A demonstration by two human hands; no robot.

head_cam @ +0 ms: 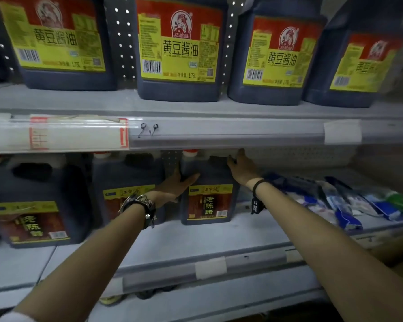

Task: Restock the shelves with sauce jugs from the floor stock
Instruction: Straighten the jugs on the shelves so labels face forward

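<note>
A dark vinegar jug [208, 203] with a brown and yellow label stands far back on the lower shelf [196, 242]. My left hand [177, 183] lies flat against its left side, thumb across the front. My right hand [241, 165] rests on the jug's upper right shoulder by the handle, fingers reaching over the top; how far they curl is hidden. Two more jugs of the same kind [126, 189] [36, 203] stand to the left on that shelf. The upper shelf holds several soy sauce jugs [179, 47] with red and yellow labels.
Blue and white packets [344, 203] and a green one [400, 202] lie on the lower shelf to the right of the jug. The upper shelf's price rail [219, 133] hangs just above my right hand. A white perforated basket [300, 156] sits behind.
</note>
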